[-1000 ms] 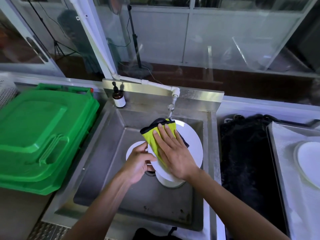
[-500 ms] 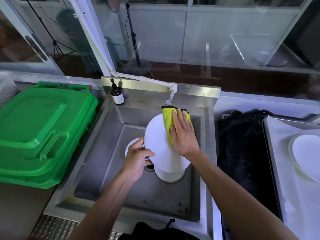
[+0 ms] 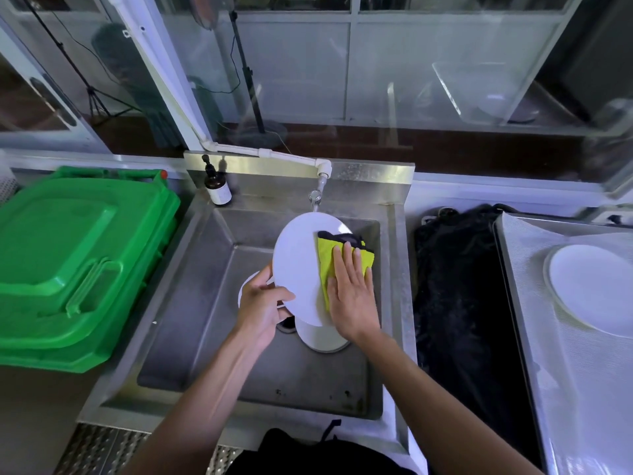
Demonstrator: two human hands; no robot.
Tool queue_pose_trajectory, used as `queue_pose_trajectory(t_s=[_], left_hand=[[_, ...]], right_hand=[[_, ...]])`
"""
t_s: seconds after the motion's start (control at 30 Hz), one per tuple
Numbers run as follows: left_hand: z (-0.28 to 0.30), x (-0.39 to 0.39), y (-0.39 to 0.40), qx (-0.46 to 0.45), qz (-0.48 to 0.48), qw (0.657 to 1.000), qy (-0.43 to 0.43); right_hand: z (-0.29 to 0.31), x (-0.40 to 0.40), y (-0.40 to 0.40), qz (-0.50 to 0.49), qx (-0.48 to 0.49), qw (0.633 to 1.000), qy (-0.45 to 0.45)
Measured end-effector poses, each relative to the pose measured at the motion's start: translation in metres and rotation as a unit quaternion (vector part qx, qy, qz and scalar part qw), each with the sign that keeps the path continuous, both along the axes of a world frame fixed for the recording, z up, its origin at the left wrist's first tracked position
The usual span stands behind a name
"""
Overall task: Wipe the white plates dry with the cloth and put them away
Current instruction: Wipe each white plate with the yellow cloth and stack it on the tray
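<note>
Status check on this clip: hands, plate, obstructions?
Left hand grips white plate by its edge, over sink. Right hand flat, pressing yellow cloth on plate. Nothing obstructing.

The lone head view looks steeply down from close above the sink (image 3: 212, 303).

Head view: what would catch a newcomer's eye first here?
The white plate, held tilted over the steel sink by the left hand, while the right hand presses a yellow cloth flat against it. Next, the bright green bin left of the sink. Another plate lies on the tray far right.
</note>
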State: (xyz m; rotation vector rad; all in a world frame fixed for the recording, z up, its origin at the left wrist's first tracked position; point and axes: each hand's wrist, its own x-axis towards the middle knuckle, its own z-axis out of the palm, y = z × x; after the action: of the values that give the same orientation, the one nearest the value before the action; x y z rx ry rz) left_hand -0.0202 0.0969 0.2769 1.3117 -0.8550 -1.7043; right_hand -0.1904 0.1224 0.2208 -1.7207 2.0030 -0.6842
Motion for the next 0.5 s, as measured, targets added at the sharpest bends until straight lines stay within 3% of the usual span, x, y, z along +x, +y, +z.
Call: queue_pose_trajectory(t_s=[0.37,0.5], left_hand=[[0.001,0.001,0.011,-0.001,-0.006,1.000,0.017],[0.004,0.006,0.009,0.005,0.008,0.999,0.034]], right_hand=[[0.020,0.058,0.024,0.042,-0.020,0.985,-0.167],[0.027,0.065,0.025,0.059,-0.036,0.986,-0.150]])
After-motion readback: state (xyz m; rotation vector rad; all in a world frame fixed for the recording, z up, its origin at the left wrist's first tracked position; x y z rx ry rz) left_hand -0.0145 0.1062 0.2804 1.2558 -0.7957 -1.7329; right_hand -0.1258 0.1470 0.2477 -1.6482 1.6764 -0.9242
